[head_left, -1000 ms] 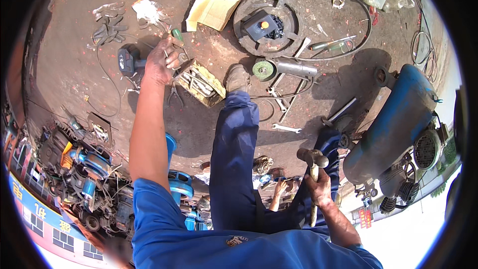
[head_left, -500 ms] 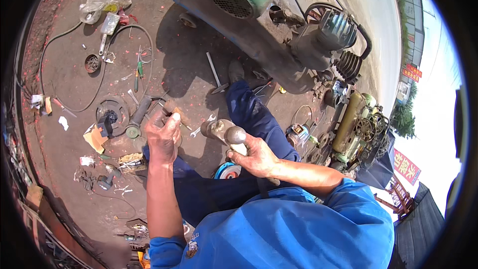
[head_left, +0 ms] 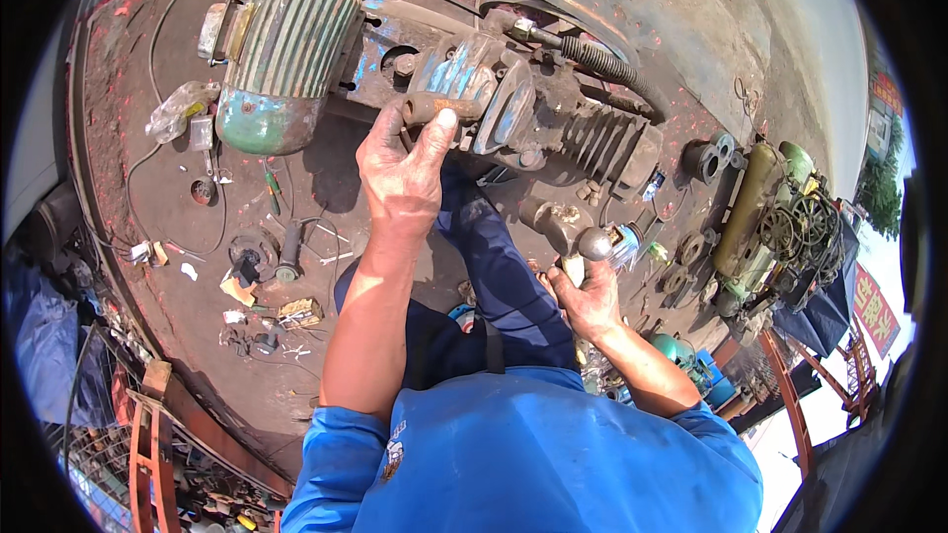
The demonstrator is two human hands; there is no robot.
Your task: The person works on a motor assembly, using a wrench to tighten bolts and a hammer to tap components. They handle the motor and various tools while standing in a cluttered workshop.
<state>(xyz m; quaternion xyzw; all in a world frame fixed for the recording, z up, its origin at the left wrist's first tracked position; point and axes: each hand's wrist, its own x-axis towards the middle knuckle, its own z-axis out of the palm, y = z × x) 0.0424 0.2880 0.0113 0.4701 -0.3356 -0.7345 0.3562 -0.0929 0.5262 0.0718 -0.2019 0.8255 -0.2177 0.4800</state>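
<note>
My left hand (head_left: pixel 403 170) grips a short rusty metal cylinder (head_left: pixel 439 109) between thumb and fingers. It holds the piece lengthwise in front of the compressor's cast housing (head_left: pixel 464 69), which has worn blue paint. Whether the far end touches the housing I cannot tell. My right hand (head_left: pixel 590 302) is closed round the pale handle of a ball-peen hammer (head_left: pixel 561 225). The rounded peen points toward me, and the hammer head hangs in the air to the right of my leg, below the compressor's finned cylinder (head_left: pixel 612 148).
A green ribbed electric motor (head_left: pixel 291 54) stands at the far left of the compressor. Wrenches, cables and an angle grinder (head_left: pixel 289 252) lie on the dirt floor at left. To the right is an old engine (head_left: pixel 770 227) with a yellowish tank. A metal rack (head_left: pixel 153 444) stands lower left.
The view has swung up toward the compressor. My left hand has carried the rusty cylinder from above the floor up to the housing. My right hand has moved rightward with the hammer.
</note>
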